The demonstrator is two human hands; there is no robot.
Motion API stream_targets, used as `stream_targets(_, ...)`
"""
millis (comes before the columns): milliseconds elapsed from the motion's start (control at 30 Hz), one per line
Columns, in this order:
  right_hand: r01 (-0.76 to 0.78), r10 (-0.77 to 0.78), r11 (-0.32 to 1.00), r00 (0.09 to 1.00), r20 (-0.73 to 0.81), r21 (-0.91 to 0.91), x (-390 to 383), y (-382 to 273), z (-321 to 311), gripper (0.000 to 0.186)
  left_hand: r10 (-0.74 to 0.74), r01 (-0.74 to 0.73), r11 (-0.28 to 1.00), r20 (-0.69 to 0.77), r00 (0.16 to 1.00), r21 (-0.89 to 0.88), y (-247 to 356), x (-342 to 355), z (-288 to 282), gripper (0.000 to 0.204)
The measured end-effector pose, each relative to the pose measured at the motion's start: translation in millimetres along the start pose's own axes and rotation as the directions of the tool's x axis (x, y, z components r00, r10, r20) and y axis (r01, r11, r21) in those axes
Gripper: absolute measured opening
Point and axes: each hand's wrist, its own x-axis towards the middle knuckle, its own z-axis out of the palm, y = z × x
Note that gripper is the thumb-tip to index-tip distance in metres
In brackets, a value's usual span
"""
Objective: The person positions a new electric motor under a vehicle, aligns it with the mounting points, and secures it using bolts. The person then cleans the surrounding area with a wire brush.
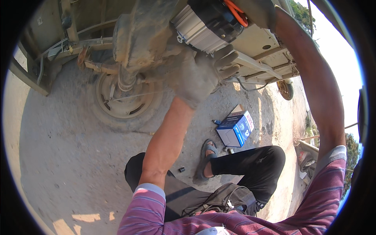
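Observation:
An electric motor point(209, 25) with a finned silver body, a black end cover and thick orange cables point(236, 11) sits at the top, under a vehicle, beside a dusty axle housing point(143, 35). Just below its silver body is my left hand point(199, 74), in a grey, dirt-stained glove. Its fingers are stretched out and apart, close against the motor's underside; whether they press on it I cannot tell. My right hand point(256, 11), also gloved, reaches up at the motor's cable end. The picture's top edge cuts it off, and its fingers are hidden.
A dusty wheel point(125, 96) stands at left below the axle. On the ground are a blue and white cardboard box point(235, 127) and a small black cylindrical piece point(181, 169). Frame rails point(254, 64) run at right, with a hanging black cable point(252, 89). My sandalled foot point(207, 156) is near the box.

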Motion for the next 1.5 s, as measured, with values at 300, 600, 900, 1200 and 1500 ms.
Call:
stream_targets(300, -0.010, 0.012, 0.996, 0.999, -0.030, 0.089, -18, 4, -4, 0.065, -0.033, 0.027, 0.991, 0.043, 0.999, 0.133, 6, 2, -5, 0.095)
stream_targets(600, -0.005, 0.083, 0.935, 0.975, -0.204, 0.356, -71, 0, 1, 0.069, -0.022, -0.014, 0.947, 0.107, 0.994, 0.320, -12, 5, 12, 0.108)
stream_targets(900, -0.132, 0.453, 0.563, 0.875, -0.171, 0.816, -135, 32, 23, 0.059, -0.058, 0.018, 0.874, 0.068, 0.996, 0.486, -34, -9, 22, 0.100)
stream_targets(1200, 0.122, 0.267, -0.105, 0.959, -0.090, 0.987, -172, 92, 72, 0.069, 0.278, -0.217, 0.610, 0.050, 0.959, 0.762, -48, -19, 40, 0.098)
stream_targets(1500, 0.142, -0.020, -0.509, 0.984, -0.176, 0.849, -167, 112, 123, 0.078, 0.321, -0.221, 0.212, 0.146, 0.936, 0.952, -42, -33, 73, 0.099)
